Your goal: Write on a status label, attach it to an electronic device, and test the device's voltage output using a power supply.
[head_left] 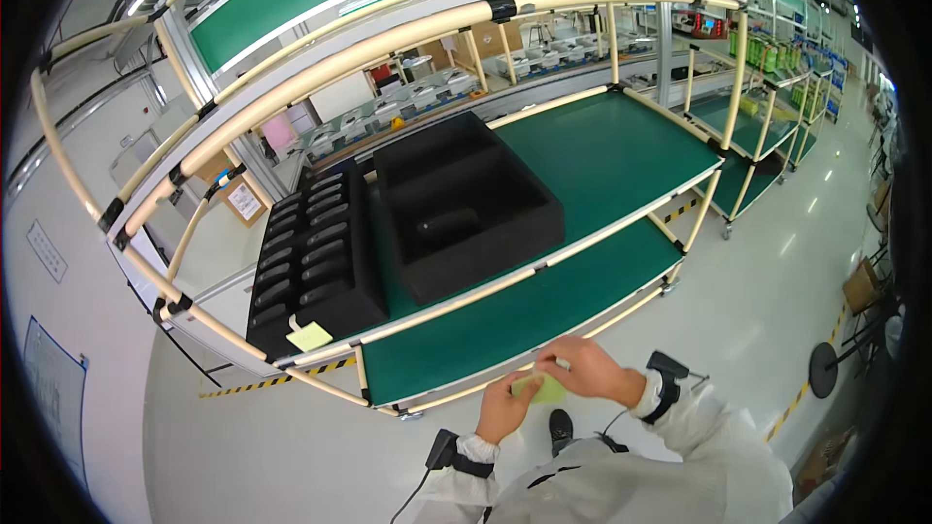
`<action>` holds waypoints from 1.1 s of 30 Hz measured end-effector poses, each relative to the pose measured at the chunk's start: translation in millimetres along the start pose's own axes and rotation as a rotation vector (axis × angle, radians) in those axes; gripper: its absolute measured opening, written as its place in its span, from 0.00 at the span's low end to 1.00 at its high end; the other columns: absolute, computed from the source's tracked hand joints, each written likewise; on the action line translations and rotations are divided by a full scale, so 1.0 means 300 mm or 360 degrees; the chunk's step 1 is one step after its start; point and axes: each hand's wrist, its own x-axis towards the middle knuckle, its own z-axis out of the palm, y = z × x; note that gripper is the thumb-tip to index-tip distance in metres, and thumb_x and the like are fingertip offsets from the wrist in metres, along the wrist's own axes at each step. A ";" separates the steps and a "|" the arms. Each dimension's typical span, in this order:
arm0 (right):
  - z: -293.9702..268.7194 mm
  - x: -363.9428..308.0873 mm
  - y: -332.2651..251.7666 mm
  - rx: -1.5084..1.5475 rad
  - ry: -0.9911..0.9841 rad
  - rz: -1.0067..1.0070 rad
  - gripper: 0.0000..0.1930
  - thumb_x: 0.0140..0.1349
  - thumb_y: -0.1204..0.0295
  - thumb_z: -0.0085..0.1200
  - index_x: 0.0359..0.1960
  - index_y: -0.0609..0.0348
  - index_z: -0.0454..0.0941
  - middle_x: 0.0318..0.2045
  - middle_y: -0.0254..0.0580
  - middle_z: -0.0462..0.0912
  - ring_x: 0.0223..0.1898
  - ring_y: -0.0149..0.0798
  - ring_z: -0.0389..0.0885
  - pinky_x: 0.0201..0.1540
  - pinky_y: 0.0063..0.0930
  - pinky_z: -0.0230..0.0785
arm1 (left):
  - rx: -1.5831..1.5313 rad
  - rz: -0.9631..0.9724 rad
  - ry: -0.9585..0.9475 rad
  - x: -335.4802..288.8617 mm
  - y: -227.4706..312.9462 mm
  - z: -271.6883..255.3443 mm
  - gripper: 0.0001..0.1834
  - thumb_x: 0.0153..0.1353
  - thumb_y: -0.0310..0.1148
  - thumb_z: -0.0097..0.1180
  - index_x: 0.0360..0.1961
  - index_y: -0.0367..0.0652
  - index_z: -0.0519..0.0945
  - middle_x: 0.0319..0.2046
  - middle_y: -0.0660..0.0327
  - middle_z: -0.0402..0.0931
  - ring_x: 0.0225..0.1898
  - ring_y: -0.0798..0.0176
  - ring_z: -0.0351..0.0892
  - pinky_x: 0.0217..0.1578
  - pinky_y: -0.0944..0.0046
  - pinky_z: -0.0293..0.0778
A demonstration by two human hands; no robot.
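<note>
Low in the frame, just right of centre, your two bare hands meet over a yellow-green slip (550, 389). Your left hand (501, 410) pinches its left side between thumb and fingers. Your right hand (588, 369) comes from the right with its fingers bent and their tips drawn close together by the slip's upper edge; you cannot tell from here whether they grip it. Black straps (473, 467) circle both your wrists, and a dark shoe (560, 423) shows below the slip.

Beyond your hands stands a cream-piped cart with a green lower shelf (524, 325) and a green upper shelf (616, 141). At the upper shelf's left end, a black tray (342, 312) holds rows of dark rounded pieces (325, 245), and another yellow-green slip (310, 336) lies at its near corner. Right beside it sits a black box (500, 259) with one dark piece (449, 225) inside.

Farther off, pale units (427, 92) line a bench, and racks with green items (772, 56) fill the upper right.
</note>
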 end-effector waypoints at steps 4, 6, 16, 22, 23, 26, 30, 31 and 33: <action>-0.019 0.311 0.120 -0.0065 -0.0079 -0.0211 0.05 0.61 0.71 0.59 0.34 0.59 0.80 0.31 0.42 0.83 0.34 0.50 0.81 0.38 0.39 0.73 | 0.0014 0.0083 0.0246 0.268 -0.017 -0.093 0.14 0.64 0.38 0.64 0.39 0.35 0.84 0.28 0.61 0.83 0.30 0.74 0.77 0.32 0.69 0.74; -0.016 0.442 0.190 -0.0040 -0.0038 -0.0282 0.05 0.62 0.70 0.57 0.34 0.58 0.80 0.31 0.41 0.83 0.34 0.49 0.81 0.40 0.39 0.72 | -0.0075 -0.0018 0.0295 0.378 0.013 -0.129 0.15 0.64 0.39 0.63 0.40 0.35 0.84 0.28 0.59 0.84 0.30 0.74 0.77 0.32 0.68 0.74; 0.053 0.764 0.365 -0.0381 -0.0038 -0.0275 0.02 0.59 0.71 0.60 0.32 0.53 0.83 0.34 0.33 0.77 0.40 0.40 0.74 0.47 0.36 0.62 | -0.0427 -0.0036 0.0356 0.719 -0.132 -0.220 0.15 0.65 0.35 0.63 0.40 0.31 0.83 0.30 0.65 0.82 0.30 0.76 0.74 0.32 0.73 0.71; 0.055 0.771 0.363 -0.0407 -0.0083 -0.0151 0.01 0.58 0.70 0.62 0.31 0.50 0.83 0.35 0.33 0.79 0.42 0.40 0.75 0.49 0.37 0.60 | -0.0618 -0.0003 0.0382 0.728 -0.169 -0.198 0.16 0.63 0.37 0.65 0.40 0.32 0.85 0.28 0.65 0.83 0.30 0.78 0.73 0.31 0.73 0.71; 0.064 0.774 0.361 -0.0386 -0.0009 -0.0169 0.02 0.57 0.69 0.61 0.30 0.50 0.81 0.34 0.34 0.78 0.40 0.40 0.75 0.48 0.38 0.61 | -0.0529 -0.0018 0.0413 0.727 -0.166 -0.200 0.16 0.63 0.37 0.65 0.40 0.32 0.85 0.29 0.65 0.83 0.30 0.78 0.73 0.31 0.73 0.71; 0.071 0.783 0.356 -0.0367 0.0030 -0.0108 0.04 0.55 0.68 0.61 0.29 0.51 0.79 0.34 0.35 0.78 0.39 0.41 0.75 0.47 0.39 0.61 | -0.0507 -0.0015 0.0448 0.735 -0.167 -0.196 0.15 0.63 0.37 0.65 0.38 0.32 0.86 0.29 0.65 0.83 0.30 0.78 0.73 0.32 0.73 0.71; 0.049 0.806 0.349 -0.0394 -0.0178 0.0033 0.05 0.54 0.69 0.61 0.31 0.51 0.78 0.33 0.36 0.78 0.37 0.44 0.76 0.44 0.40 0.63 | -0.0513 -0.0113 0.0449 0.730 -0.174 -0.193 0.13 0.64 0.35 0.64 0.37 0.32 0.86 0.29 0.65 0.84 0.30 0.78 0.74 0.32 0.73 0.72; 0.043 0.818 0.343 -0.0394 -0.0183 0.0030 0.05 0.54 0.69 0.61 0.31 0.51 0.78 0.33 0.36 0.78 0.37 0.44 0.76 0.44 0.40 0.63 | -0.0516 -0.0114 0.0453 0.732 -0.175 -0.192 0.13 0.64 0.35 0.64 0.37 0.32 0.86 0.29 0.65 0.84 0.30 0.78 0.74 0.32 0.73 0.72; 0.031 0.840 0.327 -0.0407 -0.0278 0.0070 0.05 0.54 0.70 0.61 0.31 0.52 0.78 0.30 0.37 0.80 0.36 0.44 0.78 0.40 0.40 0.67 | -0.0585 -0.0041 0.0500 0.726 -0.175 -0.186 0.12 0.64 0.34 0.63 0.36 0.33 0.86 0.28 0.65 0.84 0.29 0.78 0.75 0.31 0.72 0.72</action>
